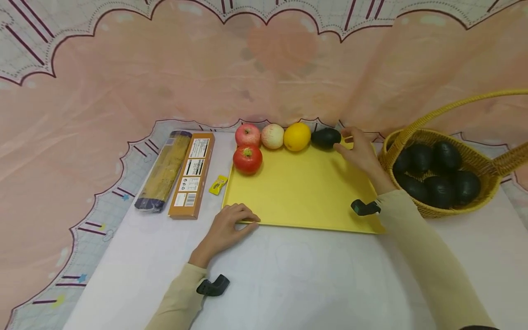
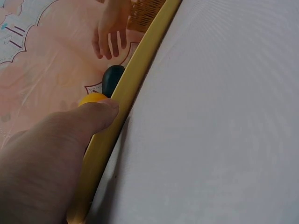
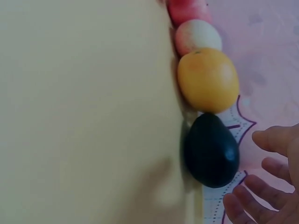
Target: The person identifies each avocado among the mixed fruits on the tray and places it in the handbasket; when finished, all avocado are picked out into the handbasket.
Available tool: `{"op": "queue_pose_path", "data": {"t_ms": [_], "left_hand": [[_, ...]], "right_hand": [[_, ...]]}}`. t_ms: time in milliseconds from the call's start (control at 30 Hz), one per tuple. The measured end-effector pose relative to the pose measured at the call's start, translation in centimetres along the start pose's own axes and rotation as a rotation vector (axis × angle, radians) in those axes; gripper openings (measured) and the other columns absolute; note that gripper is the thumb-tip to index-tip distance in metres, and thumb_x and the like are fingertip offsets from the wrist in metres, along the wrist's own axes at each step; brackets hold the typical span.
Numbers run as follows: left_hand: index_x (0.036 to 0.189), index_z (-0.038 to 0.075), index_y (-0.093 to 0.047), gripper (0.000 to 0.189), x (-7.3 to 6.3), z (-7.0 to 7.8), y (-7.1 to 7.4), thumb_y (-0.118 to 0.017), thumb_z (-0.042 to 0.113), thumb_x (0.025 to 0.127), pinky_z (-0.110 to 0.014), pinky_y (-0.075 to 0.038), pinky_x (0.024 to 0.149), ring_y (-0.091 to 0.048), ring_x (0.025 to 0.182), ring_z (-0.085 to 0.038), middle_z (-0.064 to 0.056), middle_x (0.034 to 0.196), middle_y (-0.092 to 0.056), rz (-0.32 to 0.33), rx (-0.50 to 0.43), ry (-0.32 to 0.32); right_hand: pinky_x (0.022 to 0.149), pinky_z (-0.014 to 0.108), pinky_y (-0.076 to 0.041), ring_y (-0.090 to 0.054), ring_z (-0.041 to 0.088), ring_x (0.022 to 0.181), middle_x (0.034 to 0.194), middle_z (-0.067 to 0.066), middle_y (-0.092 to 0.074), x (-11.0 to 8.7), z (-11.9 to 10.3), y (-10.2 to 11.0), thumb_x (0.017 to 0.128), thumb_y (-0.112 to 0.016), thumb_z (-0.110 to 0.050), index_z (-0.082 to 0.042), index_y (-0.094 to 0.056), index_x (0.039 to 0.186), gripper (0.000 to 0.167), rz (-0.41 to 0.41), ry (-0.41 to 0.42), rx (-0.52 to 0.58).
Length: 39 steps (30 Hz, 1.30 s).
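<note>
Along the back of a yellow tray sit a pink-red apple, a pale pinkish round fruit, an orange and a dark avocado. A tomato lies just in front of the apple. My right hand is at the tray's back right corner beside the avocado, its thumb and fingers spread apart; the right wrist view shows a gap between them and the avocado. My left hand rests on the tray's front left edge, thumb lying on the rim. In the left wrist view its other fingers are hidden.
A yellow wicker basket with a tall handle and several avocados stands right of the tray. To the left lie a clear pack of noodle-like sticks, a brown box with labels and a small yellow packet. A patterned curtain hangs behind.
</note>
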<state>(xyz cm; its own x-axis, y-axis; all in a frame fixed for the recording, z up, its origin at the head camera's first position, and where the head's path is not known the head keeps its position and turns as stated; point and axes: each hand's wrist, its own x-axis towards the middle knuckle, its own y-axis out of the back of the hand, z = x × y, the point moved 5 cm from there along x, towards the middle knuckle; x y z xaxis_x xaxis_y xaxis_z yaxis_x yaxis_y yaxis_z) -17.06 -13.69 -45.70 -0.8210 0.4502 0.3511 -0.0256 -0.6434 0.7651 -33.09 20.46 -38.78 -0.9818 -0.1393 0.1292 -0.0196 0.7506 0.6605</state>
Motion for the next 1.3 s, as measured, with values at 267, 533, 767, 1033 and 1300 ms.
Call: {"op": "queue_pose_path", "data": {"t_ms": [267, 533, 767, 1033, 1300], "left_hand": [[0.092, 0.028, -0.072, 0.01, -0.1, -0.1, -0.1, -0.074, 0.027, 0.082, -0.025, -0.04, 0.074, -0.055, 0.085, -0.002, 0.015, 0.089, -0.063, -0.002, -0.011, 0.012], [0.092, 0.028, -0.072, 0.011, 0.0, -0.1, 0.0, -0.074, 0.026, 0.082, -0.025, -0.04, 0.074, -0.055, 0.085, -0.003, 0.015, 0.089, -0.063, 0.009, -0.017, -0.01], [0.093, 0.029, -0.072, 0.011, -0.1, -0.2, -0.1, -0.074, 0.027, 0.082, -0.024, -0.04, 0.073, -0.055, 0.084, -0.002, 0.015, 0.089, -0.063, 0.013, -0.02, -0.025], [0.092, 0.028, -0.072, 0.011, 0.0, 0.0, -0.1, -0.074, 0.027, 0.082, -0.023, -0.04, 0.073, -0.056, 0.083, -0.001, 0.016, 0.089, -0.063, 0.013, -0.017, -0.028], [0.092, 0.028, -0.072, 0.011, 0.0, 0.0, 0.0, -0.074, 0.027, 0.082, -0.024, -0.04, 0.072, -0.056, 0.083, -0.002, 0.015, 0.089, -0.063, 0.013, -0.014, -0.019]], "right_hand": [[0.105, 0.053, -0.035, -0.039, 0.044, 0.128, 0.142, 0.024, -0.034, 1.6, 1.5, -0.5, 0.091, -0.061, -0.025, -0.001, -0.028, 0.142, 0.066, -0.036, -0.103, 0.055], [0.109, 0.051, -0.03, -0.036, 0.043, 0.131, 0.149, 0.023, -0.028, 3.4, 2.5, -1.6, 0.089, -0.065, -0.029, 0.0, -0.021, 0.146, 0.078, -0.086, -0.109, 0.056], [0.114, 0.051, -0.021, -0.028, 0.041, 0.137, 0.151, 0.025, -0.024, 4.3, 2.8, -2.5, 0.086, -0.068, -0.028, 0.003, -0.022, 0.145, 0.081, -0.084, -0.087, 0.029], [0.115, 0.049, -0.019, -0.026, 0.038, 0.139, 0.154, 0.022, -0.021, 4.2, 2.9, -2.7, 0.086, -0.068, -0.028, 0.0, -0.016, 0.146, 0.085, -0.077, -0.13, 0.039], [0.116, 0.048, -0.019, -0.024, 0.035, 0.141, 0.157, 0.015, -0.017, 3.4, 1.9, -2.1, 0.085, -0.068, -0.025, 0.001, -0.024, 0.143, 0.077, -0.042, -0.109, 0.045]]}}
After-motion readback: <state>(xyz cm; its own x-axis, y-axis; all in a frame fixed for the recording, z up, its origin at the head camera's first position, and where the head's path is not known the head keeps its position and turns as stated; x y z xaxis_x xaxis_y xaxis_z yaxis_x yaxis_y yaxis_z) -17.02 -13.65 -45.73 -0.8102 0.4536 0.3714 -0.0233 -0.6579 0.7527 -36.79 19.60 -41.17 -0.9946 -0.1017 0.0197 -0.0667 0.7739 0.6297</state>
